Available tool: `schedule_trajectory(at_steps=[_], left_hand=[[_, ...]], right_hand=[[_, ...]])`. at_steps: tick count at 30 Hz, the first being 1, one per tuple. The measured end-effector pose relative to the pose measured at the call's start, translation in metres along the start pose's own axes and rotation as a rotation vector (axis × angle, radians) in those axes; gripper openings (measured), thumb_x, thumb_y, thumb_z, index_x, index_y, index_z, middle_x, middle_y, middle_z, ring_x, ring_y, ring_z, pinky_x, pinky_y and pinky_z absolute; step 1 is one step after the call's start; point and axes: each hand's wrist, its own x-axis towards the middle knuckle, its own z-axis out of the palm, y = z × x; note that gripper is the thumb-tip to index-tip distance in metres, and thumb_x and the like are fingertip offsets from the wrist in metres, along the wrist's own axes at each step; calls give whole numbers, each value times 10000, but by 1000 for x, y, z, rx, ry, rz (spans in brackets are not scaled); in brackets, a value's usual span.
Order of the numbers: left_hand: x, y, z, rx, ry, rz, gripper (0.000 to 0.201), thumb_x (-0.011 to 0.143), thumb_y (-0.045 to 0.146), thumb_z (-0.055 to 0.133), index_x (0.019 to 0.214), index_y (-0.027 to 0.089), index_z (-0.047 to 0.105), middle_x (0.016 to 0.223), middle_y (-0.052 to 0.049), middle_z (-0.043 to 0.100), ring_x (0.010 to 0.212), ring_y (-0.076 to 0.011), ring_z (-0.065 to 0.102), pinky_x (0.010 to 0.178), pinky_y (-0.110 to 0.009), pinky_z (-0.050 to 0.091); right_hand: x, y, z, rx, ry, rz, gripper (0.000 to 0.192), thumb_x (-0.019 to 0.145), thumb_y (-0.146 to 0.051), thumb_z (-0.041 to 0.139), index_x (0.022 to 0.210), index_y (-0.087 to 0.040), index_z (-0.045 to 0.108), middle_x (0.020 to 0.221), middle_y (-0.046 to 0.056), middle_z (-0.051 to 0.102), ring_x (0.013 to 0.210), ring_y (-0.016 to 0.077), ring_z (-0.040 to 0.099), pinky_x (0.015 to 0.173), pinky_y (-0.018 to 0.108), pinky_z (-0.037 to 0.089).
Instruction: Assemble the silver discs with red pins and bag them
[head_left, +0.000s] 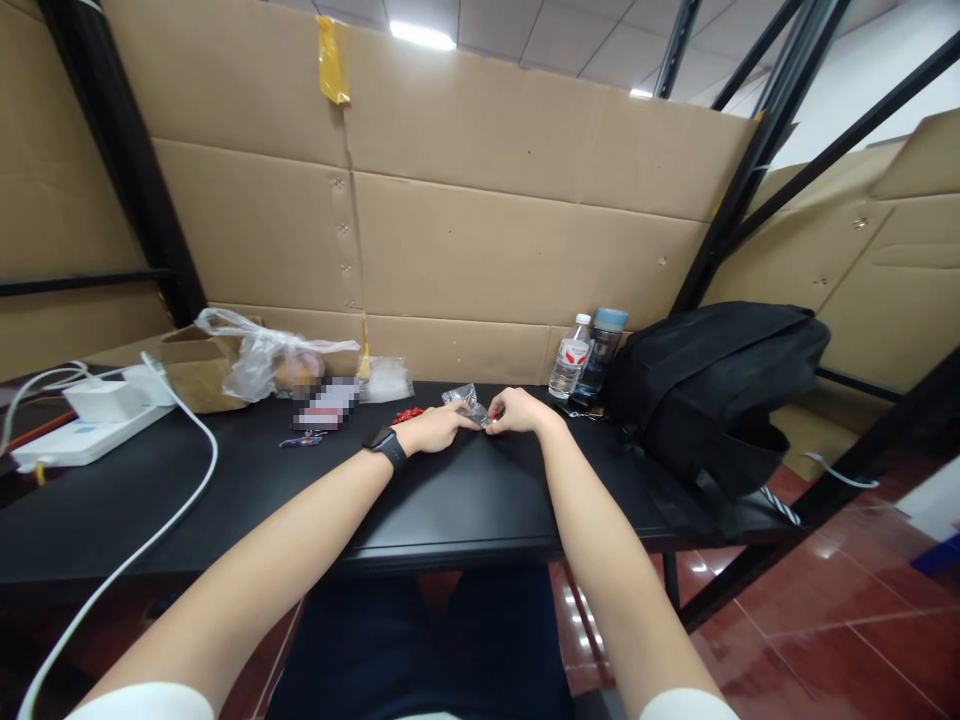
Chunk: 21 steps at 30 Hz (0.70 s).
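You are pinching a small clear plastic bag (pixel 466 403) between both hands — left hand (pixel 437 428) and right hand (pixel 519 411), fingers clamped on it; next probably calls for steady grip beside the red pieces (pixel 407 414).

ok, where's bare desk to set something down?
Bare: near strip of the black desk between the forearms, and left-centre between the white cable and left hand. Crowded: back edge, plastic bags to bottles, and backpack at right.
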Motion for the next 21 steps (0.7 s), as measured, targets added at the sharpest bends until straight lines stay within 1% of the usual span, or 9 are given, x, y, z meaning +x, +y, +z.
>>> schedule_trajectory(at_steps=[3,5,8,11,14,16,19,21], left_hand=[[0,0,0,-1,-5,-12,579,910,75,429,1333,396,657,1569,-13,445,1284,-231,601,1050,-322,490],[0,-1,-2,2,-34,2,606,898,64,430,1351,407,639,1555,-5,476,1309,-237,585,1062,-334,485],[-1,-2,-6,9,-86,32,648,873,51,441,1381,418,608,1535,22,506,1340,-223,561,1096,-334,462],[-2,-4,-9,-8,-94,56,666,848,36,455,1385,397,610,1534,37,504,1370,-204,532,1121,-311,440],[-2,-5,-8,-40,-91,85,689,821,11,451,1387,367,616,1532,39,503,1378,-190,522,1138,-295,421],[-1,-7,-7,-50,-97,83,698,815,6,445,1392,362,612,1552,31,474,1377,-198,524,1149,-312,414],[-1,-10,-4,-60,-105,62,707,816,11,450,1397,383,601,1572,34,442,1378,-209,523,1153,-339,413],[0,-11,-2,-67,-105,61,722,810,7,453,1398,401,594,1578,47,428,1389,-205,511,1157,-342,410]], right_hand=[[3,2,3,-7,-8,13,242,630,-294,858,826,-171,783,806,34,775,757,169,692,653,218,463],[5,5,4,6,7,12,266,624,-317,870,828,-171,784,815,33,775,773,169,691,667,216,466],[7,7,7,37,47,-5,347,612,-362,887,875,-165,779,819,31,766,757,160,678,653,214,460],[9,7,10,54,58,-35,352,619,-371,887,875,-157,773,782,25,749,710,149,658,634,216,454],[11,6,13,74,59,-67,330,627,-331,888,882,-151,782,810,35,758,746,155,673,682,217,475],[12,6,14,78,36,-68,303,653,-275,868,921,-152,794,855,44,772,785,162,689,709,215,483],[14,6,16,65,-6,-41,264,702,-195,812,965,-169,803,885,41,778,815,165,698,710,210,480],[16,4,18,49,16,-28,245,710,-187,807,954,-177,799,886,36,773,822,162,694,709,209,473]])
